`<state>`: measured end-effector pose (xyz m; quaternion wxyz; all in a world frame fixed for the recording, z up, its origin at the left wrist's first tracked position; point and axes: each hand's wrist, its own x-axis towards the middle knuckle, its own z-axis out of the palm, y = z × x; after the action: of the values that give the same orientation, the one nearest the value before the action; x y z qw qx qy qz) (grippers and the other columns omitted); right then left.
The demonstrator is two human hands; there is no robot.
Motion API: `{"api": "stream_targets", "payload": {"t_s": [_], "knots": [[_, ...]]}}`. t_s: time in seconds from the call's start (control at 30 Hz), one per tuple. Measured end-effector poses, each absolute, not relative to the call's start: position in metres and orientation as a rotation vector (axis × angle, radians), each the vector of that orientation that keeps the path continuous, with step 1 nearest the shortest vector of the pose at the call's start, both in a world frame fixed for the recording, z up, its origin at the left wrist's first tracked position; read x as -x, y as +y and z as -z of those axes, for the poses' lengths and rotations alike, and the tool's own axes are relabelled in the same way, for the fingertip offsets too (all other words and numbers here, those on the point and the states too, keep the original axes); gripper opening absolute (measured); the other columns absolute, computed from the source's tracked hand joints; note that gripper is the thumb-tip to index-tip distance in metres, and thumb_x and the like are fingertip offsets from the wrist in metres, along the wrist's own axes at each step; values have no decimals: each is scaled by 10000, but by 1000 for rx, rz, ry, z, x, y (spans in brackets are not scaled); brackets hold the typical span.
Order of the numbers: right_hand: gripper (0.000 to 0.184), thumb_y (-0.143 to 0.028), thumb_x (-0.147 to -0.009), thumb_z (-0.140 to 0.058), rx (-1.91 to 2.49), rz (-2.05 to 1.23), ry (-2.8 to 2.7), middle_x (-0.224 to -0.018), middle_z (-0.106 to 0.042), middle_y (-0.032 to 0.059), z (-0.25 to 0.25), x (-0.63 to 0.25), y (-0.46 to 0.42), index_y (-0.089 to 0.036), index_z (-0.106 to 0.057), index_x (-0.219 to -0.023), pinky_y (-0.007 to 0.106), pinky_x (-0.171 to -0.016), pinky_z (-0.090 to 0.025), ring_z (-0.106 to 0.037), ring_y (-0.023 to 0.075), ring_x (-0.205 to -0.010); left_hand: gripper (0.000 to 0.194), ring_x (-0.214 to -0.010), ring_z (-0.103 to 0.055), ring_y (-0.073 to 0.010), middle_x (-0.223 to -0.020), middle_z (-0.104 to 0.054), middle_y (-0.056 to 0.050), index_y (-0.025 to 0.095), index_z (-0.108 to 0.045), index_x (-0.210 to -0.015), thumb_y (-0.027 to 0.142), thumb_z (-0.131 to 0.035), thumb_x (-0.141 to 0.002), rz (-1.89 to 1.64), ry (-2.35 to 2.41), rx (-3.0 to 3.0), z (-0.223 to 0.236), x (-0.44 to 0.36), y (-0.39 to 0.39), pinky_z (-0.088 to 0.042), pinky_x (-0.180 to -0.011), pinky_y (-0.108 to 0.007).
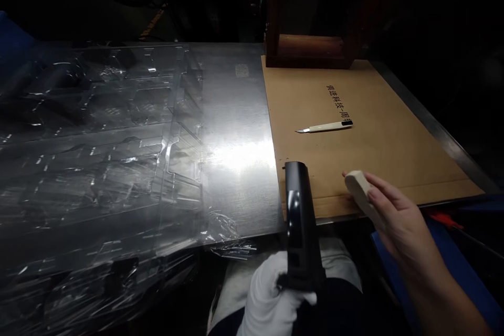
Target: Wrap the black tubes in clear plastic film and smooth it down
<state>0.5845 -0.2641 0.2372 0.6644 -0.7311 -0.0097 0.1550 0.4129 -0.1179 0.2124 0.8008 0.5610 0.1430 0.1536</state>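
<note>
My left hand [271,294], in a white glove, is closed around the lower end of a long glossy black plastic part [299,220] that points away from me over the table's front edge. My bare right hand [394,215] grips a small cream block [360,189], held just above the front edge of a brown cardboard sheet [378,142]. A cream utility knife [325,127] with its blade out lies on the cardboard, beyond both hands.
Clear moulded plastic trays [98,157] cover the left part of the steel table [236,142]. A dark red wooden stand [311,47] sits at the back of the cardboard. A blue bin edge [464,262] lies under my right forearm.
</note>
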Motion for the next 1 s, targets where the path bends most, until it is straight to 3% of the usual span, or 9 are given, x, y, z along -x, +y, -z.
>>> {"api": "stream_targets", "payload": {"t_s": [0.13,0.27,0.4,0.57,1.0], "knots": [[238,-305,-843,-621,1931,-151,-489,-1220,-625,17,-240,-597,-250,-316,-685,-1071,465,-1073,-364,-529,234,-1176,172,-685,-657,-203,-704,-703,-60,207,-686,-752,148,-558,-851,-275,137,-1493,-219,-407,-109,-491,-714,-312],[293,-225,-867,-583,2033,-18,-865,-1262,-597,3,-243,-611,-228,-346,-656,-1124,468,-1007,-421,-516,228,-1145,187,-659,-646,-190,-685,-696,-45,215,-667,-719,126,-557,-840,-260,162,-1566,-225,-405,-105,-482,-704,-298],[303,-182,-877,-557,2082,94,-1148,-1228,-618,41,-245,-617,-212,-300,-663,-1135,451,-938,-463,-513,233,-1062,199,-660,-639,-184,-693,-685,-45,207,-654,-669,144,-565,-836,-276,201,-1579,-225,-404,-105,-479,-664,-279],[310,-150,-882,-535,2126,35,-1434,-1203,-614,71,-259,-613,-213,-264,-668,-1138,427,-888,-487,-488,242,-1057,207,-653,-618,-165,-679,-659,-25,198,-618,-674,118,-535,-846,-296,171,-1552,-220,-403,-106,-465,-660,-282],[292,-134,-876,-536,2154,118,-1539,-1178,-613,106,-266,-616,-214,-210,-679,-1119,419,-884,-487,-479,246,-1031,198,-690,-622,-153,-725,-663,-11,204,-617,-706,129,-524,-864,-271,197,-1565,-223,-403,-105,-460,-697,-275]]}}
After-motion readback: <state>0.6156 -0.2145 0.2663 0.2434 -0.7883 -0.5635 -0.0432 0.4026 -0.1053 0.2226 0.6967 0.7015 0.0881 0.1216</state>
